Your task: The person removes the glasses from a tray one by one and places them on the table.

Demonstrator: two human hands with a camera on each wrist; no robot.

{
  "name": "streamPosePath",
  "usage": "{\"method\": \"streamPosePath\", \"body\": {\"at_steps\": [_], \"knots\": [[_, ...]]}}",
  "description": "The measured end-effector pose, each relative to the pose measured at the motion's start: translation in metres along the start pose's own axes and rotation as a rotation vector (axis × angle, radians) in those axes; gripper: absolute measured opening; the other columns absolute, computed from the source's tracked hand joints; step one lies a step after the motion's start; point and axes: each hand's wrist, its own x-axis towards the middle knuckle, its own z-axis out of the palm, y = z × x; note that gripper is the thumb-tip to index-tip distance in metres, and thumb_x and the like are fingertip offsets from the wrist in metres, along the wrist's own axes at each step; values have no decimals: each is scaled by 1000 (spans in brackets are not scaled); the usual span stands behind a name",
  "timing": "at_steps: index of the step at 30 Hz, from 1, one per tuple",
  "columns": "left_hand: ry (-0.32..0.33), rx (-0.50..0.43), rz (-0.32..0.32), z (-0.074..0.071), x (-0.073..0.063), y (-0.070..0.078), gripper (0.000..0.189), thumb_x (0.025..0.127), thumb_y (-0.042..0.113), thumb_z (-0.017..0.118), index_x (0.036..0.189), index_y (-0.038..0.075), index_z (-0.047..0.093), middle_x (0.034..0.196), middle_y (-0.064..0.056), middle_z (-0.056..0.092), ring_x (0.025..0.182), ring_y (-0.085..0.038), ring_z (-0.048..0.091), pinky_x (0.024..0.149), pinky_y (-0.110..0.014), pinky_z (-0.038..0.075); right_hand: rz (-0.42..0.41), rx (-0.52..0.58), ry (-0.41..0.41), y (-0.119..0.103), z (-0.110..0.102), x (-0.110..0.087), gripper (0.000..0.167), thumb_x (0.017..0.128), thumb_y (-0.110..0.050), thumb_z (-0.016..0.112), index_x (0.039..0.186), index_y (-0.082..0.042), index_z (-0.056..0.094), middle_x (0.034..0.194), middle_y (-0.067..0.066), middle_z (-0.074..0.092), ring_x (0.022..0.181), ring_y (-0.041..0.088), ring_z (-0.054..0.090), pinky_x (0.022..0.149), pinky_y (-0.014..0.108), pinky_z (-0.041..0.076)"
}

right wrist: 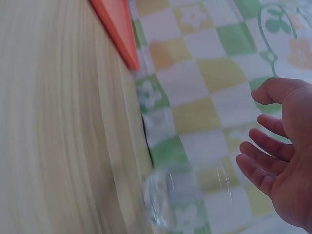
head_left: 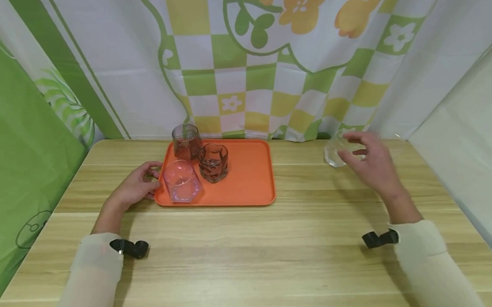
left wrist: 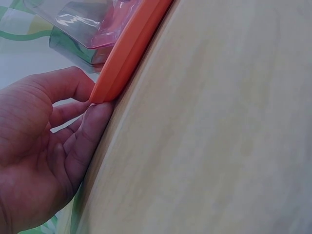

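My left hand (head_left: 134, 184) pinches the left rim of an orange tray (head_left: 247, 172), its thumb and fingertips at the edge in the left wrist view. Three drinking glasses stand on the tray's left half: a pink-tinted glass (head_left: 183, 183) at the front, a smoky grey glass (head_left: 187, 143) behind it, and a dark wavy-sided glass (head_left: 213, 164) to their right. At the table's far right stands a clear glass (head_left: 332, 155). My right hand (head_left: 372, 162) hovers close over it with parted, relaxed fingers; the right wrist view shows a gap between the hand and this glass (right wrist: 158, 200).
The wooden table (head_left: 235, 262) reaches back to a patterned curtain (head_left: 241, 78) hanging right at its rear edge. A green cloth (head_left: 13, 153) hangs on the left, and a pale wall (head_left: 475, 102) borders the right side.
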Motion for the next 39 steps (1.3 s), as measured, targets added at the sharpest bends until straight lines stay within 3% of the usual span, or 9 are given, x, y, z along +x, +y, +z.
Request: {"method": "streamPosePath", "body": {"at_steps": [3,10,18,24,33,39], "knots": [[-2,-1,1,0,0,-1,67,95,-6,56,155,-5,27,124,-26,41,75,-17,62,61,-31,59,-36,35,-53,-12,12,0,41,95,-4,73,132,6,60,131,20,59,119,35,58,86,16,51],[-5,-8,8,0,-1,0,67,95,-6,56,155,-6,27,123,-26,42,75,-17,62,61,-31,59,-89,128,-172,-30,48,2,45,93,-2,75,134,2,59,133,17,59,119,36,60,88,44,57],[0,-4,-1,0,-2,0,67,95,-7,56,155,-6,27,123,-25,42,74,-18,62,61,-32,59,-140,277,-269,-48,87,-1,50,92,0,75,138,2,55,136,17,58,118,34,61,87,50,57],[4,-8,5,0,-1,-2,67,95,-5,57,155,-6,27,123,-25,42,75,-18,62,61,-31,59,-202,365,-368,-64,119,-6,53,93,-2,75,140,2,53,135,18,57,116,45,59,87,55,56],[9,5,7,1,1,-1,64,96,-4,56,154,-6,29,122,-24,42,75,-18,63,62,-32,60,-225,355,-479,-91,150,-10,59,97,-12,73,150,-9,47,146,11,51,126,40,55,96,47,53],[11,-10,8,1,0,0,66,95,-6,57,154,-6,29,123,-25,41,75,-18,62,61,-31,59,-278,366,-546,-109,176,-14,63,97,-12,73,152,-4,44,148,16,49,126,40,56,96,49,53]]}}
